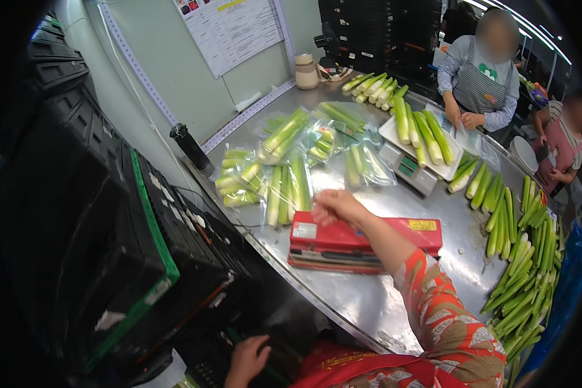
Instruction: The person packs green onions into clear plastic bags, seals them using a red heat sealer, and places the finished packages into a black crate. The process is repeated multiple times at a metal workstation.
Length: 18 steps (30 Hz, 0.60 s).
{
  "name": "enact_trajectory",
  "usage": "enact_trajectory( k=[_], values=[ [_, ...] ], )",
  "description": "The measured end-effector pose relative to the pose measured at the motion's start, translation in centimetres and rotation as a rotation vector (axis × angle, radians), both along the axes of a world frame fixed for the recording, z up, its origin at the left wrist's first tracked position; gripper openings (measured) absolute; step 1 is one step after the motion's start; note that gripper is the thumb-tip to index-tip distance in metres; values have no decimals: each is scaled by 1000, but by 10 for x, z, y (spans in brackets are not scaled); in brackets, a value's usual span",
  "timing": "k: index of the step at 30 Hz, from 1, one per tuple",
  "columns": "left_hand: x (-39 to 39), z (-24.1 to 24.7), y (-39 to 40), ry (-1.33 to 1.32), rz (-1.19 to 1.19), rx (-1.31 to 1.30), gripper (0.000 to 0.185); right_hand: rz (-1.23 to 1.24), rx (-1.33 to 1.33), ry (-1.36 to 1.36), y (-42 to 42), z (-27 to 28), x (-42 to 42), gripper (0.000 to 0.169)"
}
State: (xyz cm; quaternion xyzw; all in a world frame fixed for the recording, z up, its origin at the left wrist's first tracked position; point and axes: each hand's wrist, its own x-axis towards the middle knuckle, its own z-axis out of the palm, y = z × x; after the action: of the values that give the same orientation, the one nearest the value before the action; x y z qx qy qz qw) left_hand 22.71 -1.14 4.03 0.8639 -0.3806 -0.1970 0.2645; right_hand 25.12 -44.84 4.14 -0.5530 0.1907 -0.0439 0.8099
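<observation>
Above the left end of a red bag sealer (363, 240) hangs my right hand (339, 207), slightly blurred, its fingers loosely curled with nothing visible in them. Clear plastic bags of green-and-white vegetable stalks (286, 194) lie just beyond it on the steel table. Low in the view, beside the table edge, my left hand (250, 356) is over dark crates, fingers apart and empty. Near it a piece of white plastic (172, 371) covers part of some green stalks. Farther back, loose stalks rest on the white tray of a digital scale (407, 167).
Stacked black crates (121, 271), one green-rimmed, stand left of the table. A beige bottle (306, 72) is by the wall. Loose stalks (519, 271) line the table's right side. Across the table a person in a checked apron (485, 72) handles a clear bag; another person stands farther right.
</observation>
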Motion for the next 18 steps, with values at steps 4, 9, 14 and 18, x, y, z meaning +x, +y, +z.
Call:
enact_trajectory(
  k=[4, 9, 14, 18],
  values=[
    [19, -11, -4, 110, 7, 17, 27, -227, -65, 105, -46, -13, 120, 55],
    [42, -17, -6, 172, 85, 72, 30, -276, -216, 333, -82, -27, 201, 64],
    [51, -29, -12, 235, 42, 96, 31, -371, -140, 219, -91, -59, 236, 47],
    [57, -30, -17, 253, 26, 85, 31, -426, -280, 127, -94, -71, 234, 39]
  ],
)
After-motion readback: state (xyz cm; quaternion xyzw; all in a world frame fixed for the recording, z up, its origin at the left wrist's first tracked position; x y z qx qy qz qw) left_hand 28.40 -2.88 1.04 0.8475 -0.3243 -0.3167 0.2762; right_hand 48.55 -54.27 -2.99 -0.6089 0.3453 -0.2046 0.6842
